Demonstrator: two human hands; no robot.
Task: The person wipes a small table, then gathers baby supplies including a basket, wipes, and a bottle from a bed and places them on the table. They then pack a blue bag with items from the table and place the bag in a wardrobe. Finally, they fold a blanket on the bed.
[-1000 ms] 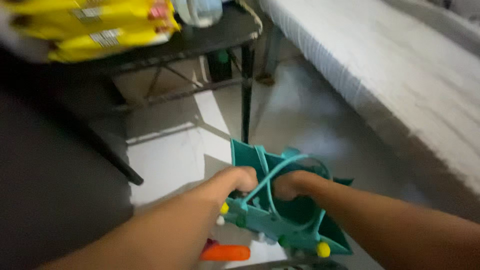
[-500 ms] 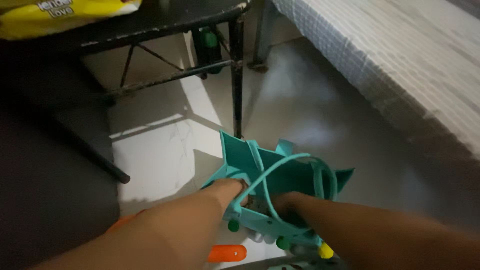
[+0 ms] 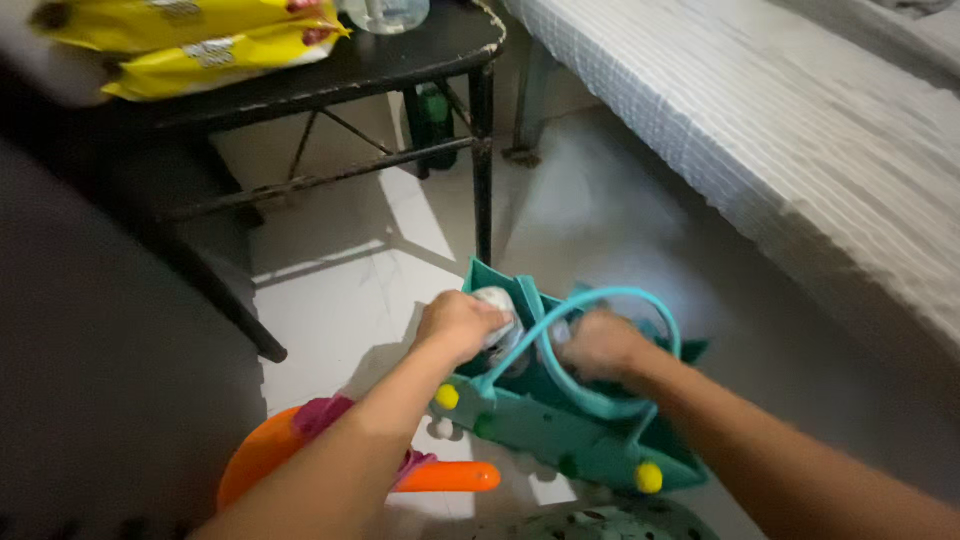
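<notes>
Below, two hands (image 3: 460, 325) (image 3: 600, 345), one teal bag (image 3: 560, 430)

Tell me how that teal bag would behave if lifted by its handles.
The teal bag would probably sag: its sides splay open and the thin handle loops curve loosely. It seems light, yet contents may shift, as the left hand holds a whitish object at its mouth.

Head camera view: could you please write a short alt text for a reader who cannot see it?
Two bare hands, left and right, reach into a teal bag on the floor; the left hand holds a small white object. A black table carries yellow packages, and a bed stands at the right.
</notes>
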